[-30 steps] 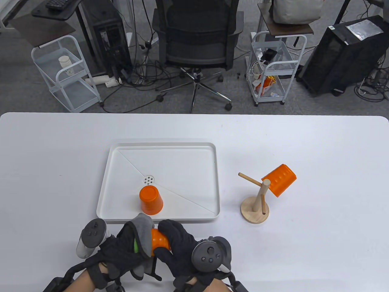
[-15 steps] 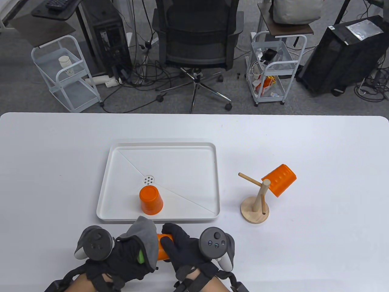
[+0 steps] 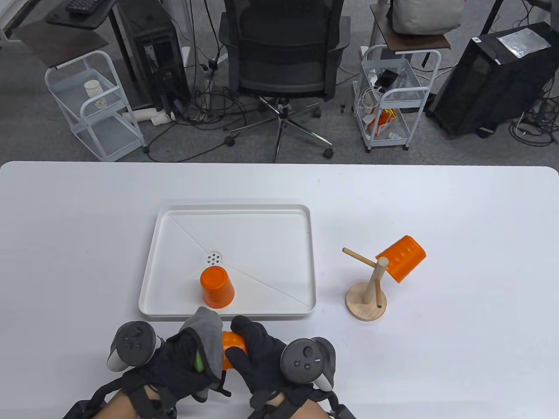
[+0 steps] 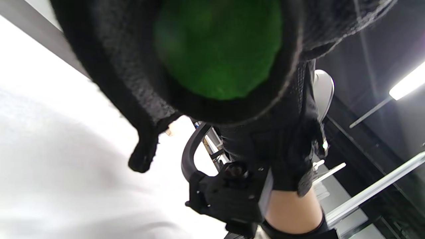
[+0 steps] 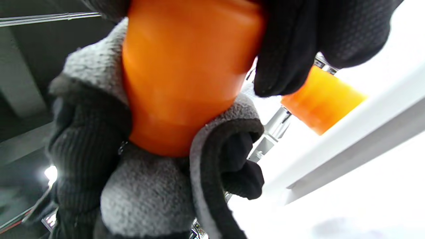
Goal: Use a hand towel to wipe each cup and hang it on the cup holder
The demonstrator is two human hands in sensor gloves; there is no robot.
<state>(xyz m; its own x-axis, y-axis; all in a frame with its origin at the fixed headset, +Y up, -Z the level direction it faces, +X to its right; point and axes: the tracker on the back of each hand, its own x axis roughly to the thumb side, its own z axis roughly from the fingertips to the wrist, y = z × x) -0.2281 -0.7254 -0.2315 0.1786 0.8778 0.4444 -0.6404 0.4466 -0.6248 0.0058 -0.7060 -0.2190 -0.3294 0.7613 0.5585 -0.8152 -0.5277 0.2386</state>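
Observation:
My right hand (image 3: 251, 353) grips an orange cup (image 3: 231, 349) held on its side near the table's front edge. My left hand (image 3: 183, 364) holds a grey hand towel (image 3: 209, 338) wrapped around the cup's left end. In the right wrist view the orange cup (image 5: 186, 73) sits in the grey towel (image 5: 146, 189), with my fingers (image 5: 289, 49) curled over it. A second orange cup (image 3: 217, 287) stands upside down in the white tray (image 3: 236, 312). A third orange cup (image 3: 401, 258) hangs on the wooden cup holder (image 3: 367, 301) at the right. The left wrist view shows only glove and a green patch (image 4: 219, 46).
The cup holder has a free peg (image 3: 356, 256) pointing left and another (image 3: 378, 293) pointing toward me. The tray has a small round drain (image 3: 213, 258) in its middle. Beyond the table's far edge stand an office chair (image 3: 284, 56) and two white carts (image 3: 94, 104).
Both hands have twisted around the cup between the frames, the trackers swinging. The towel shifted over the cup's left end. The cup stays at the same place by the front edge.

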